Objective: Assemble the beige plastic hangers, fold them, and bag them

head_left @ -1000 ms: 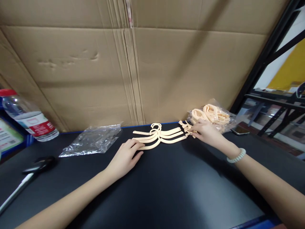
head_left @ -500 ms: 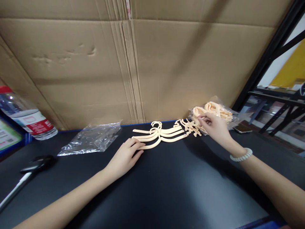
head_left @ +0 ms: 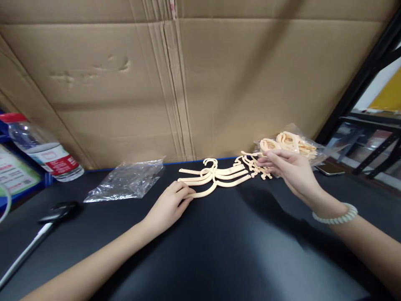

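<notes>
Several cream plastic clothes hangers (head_left: 233, 182) lie overlapped on the black table, their hooks toward the cardboard. My left hand (head_left: 171, 205) has thumb and fingers closed on the left arm end of the nearest hanger. Right of the hangers is a pile of small cream hooked plastic pieces (head_left: 255, 169). Over this pile, my right hand (head_left: 293, 171) pinches a thin cream plastic piece (head_left: 249, 154) that sticks out to the left; its other end is hidden by my fingers. Behind that hand sits a clear plastic bag (head_left: 324, 151) with more cream parts in it.
An empty clear plastic bag (head_left: 125, 179) lies left of the hangers. A bottle with a red cap (head_left: 42, 146), and a black object with a white cable (head_left: 58, 212), are farther left. A phone (head_left: 330, 168) lies at the right. Cardboard (head_left: 219, 83) walls the back.
My right hand has turned and drawn slightly back from the pile, now with a thin cream piece showing at its fingertips. My left hand stays on the hanger. The view has shifted slightly.
</notes>
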Demonstrator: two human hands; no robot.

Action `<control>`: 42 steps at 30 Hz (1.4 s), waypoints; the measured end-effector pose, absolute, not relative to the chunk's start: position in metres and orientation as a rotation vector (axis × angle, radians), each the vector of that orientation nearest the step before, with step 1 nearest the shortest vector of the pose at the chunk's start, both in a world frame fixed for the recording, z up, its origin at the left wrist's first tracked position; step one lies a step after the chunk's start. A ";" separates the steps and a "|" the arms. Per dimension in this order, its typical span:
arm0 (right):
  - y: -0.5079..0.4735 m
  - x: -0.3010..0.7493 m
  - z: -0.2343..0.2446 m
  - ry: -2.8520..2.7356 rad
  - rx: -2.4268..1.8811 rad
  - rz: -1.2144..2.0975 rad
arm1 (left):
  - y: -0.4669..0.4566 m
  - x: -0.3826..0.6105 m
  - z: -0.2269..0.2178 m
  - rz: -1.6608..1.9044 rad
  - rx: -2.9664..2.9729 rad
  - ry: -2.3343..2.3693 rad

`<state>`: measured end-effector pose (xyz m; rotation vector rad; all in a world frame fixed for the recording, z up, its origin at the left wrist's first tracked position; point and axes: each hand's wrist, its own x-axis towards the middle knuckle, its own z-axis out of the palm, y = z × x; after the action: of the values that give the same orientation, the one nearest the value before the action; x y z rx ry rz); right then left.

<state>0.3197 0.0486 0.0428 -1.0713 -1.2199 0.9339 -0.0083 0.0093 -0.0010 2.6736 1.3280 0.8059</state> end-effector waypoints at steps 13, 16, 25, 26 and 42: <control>0.051 0.314 0.030 -0.923 -1.043 1.376 | 0.007 -0.011 -0.004 0.879 2.544 1.409; 0.055 0.316 0.027 -0.841 -1.072 1.483 | 0.008 -0.012 -0.004 0.883 2.584 1.395; 0.065 0.323 0.011 -1.013 -1.049 1.491 | 0.007 -0.009 0.003 0.809 2.664 1.318; 0.065 0.323 0.010 -0.999 -1.029 1.489 | 0.007 -0.009 0.002 0.796 2.651 1.331; 0.057 0.316 0.014 -2.071 -1.129 0.561 | 0.005 -0.012 -0.002 0.830 2.506 1.475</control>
<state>0.3164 0.0569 0.0136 -1.1291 -2.0706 0.5608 -0.0121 0.0050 -0.0021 2.5059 1.4751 0.8302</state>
